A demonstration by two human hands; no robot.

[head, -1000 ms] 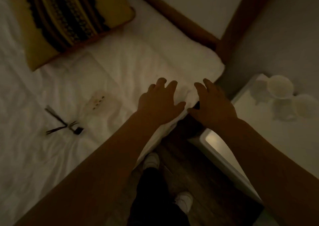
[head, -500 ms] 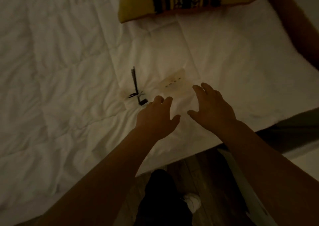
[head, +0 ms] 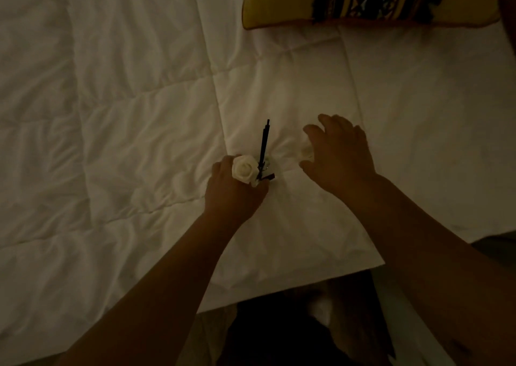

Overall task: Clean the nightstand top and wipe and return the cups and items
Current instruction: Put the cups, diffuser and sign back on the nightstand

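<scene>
1. Since half a second back, view panned left and both my hands dropped onto the items on the bed; nightstand and cups gone from frame.
2. Left hand (head: 234, 189), frame centre: fingers clenched around a white rose (head: 245, 168), with thin black sticks (head: 264, 145) rising from the same grip. Whether the sticks are the rose's stem, I can't tell.
3. Right hand (head: 339, 156), just right of centre: fingers curled down over something small and pale on the duvet (head: 139, 114). Can't tell if it's gripped or only touched.
4. Yellow patterned cushion (head: 279, 0) sits at upper right, well apart from both hands.
5. Progress, my read: items are being collected off the bed for return, so late-middle stage. Left to do: carry them back, set them down. Nightstand top and cup cleanliness can't be judged from this frame.
</scene>
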